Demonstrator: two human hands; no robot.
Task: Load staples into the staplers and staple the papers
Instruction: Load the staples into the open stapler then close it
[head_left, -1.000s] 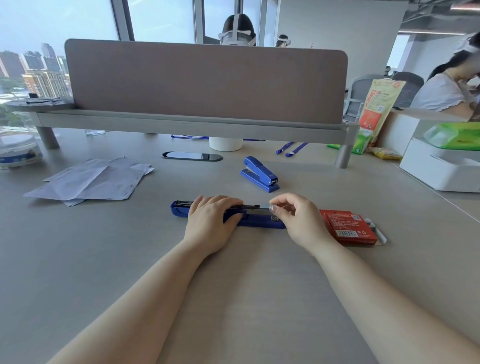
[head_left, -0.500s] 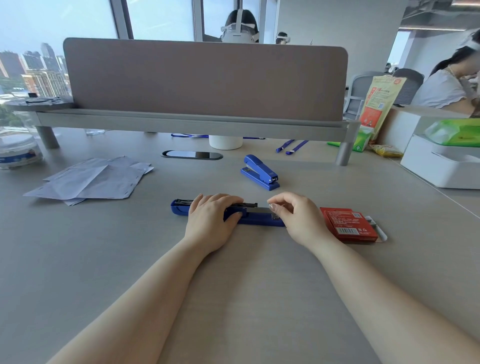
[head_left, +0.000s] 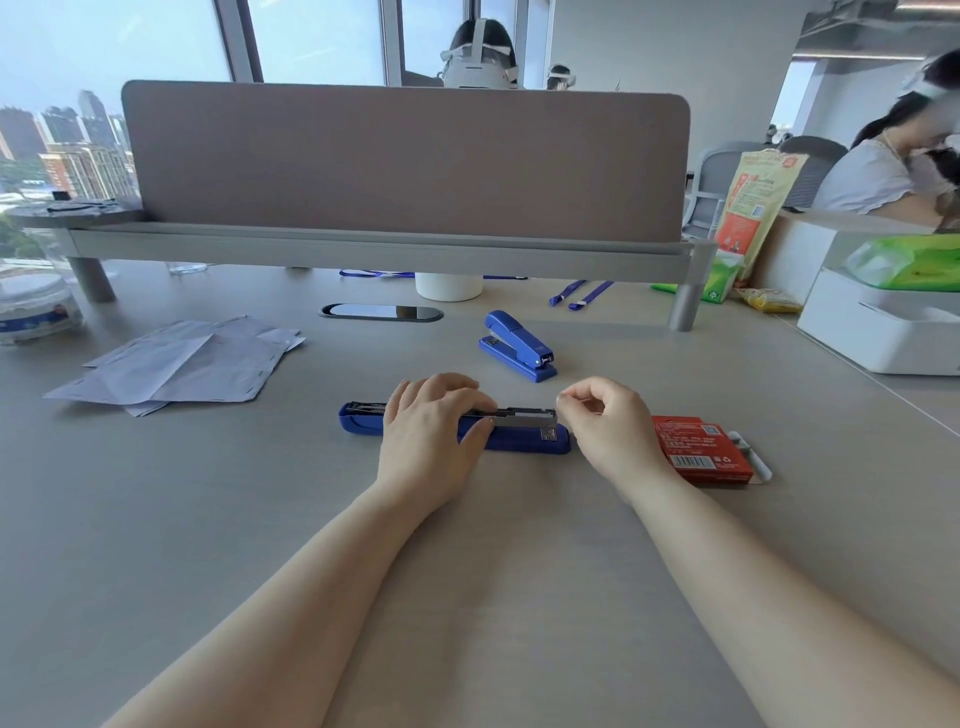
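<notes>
A blue stapler (head_left: 522, 440) lies opened flat on the grey desk, its metal magazine exposed along the top. My left hand (head_left: 431, 431) lies across its middle and grips it, fingers over the top and thumb on the near side. My right hand (head_left: 608, 431) hovers at the stapler's right end, thumb and forefinger pinched; nothing shows between them. A second blue stapler (head_left: 517, 345) sits closed just behind. To the right lies a red staple box (head_left: 696, 449) with its white tray poking out. Loose papers (head_left: 176, 366) are spread at the left.
A brown divider panel (head_left: 405, 161) on a grey rail crosses the desk behind. A white cup (head_left: 448, 287) and a black cable slot (head_left: 382, 312) sit below it. A white box (head_left: 878, 327) stands at the right, a round tub (head_left: 31, 312) at the far left. People sit beyond.
My right hand has drawn back to the right off the stapler's end, uncovering the metal magazine tip. The left hand keeps its grip on the stapler.
</notes>
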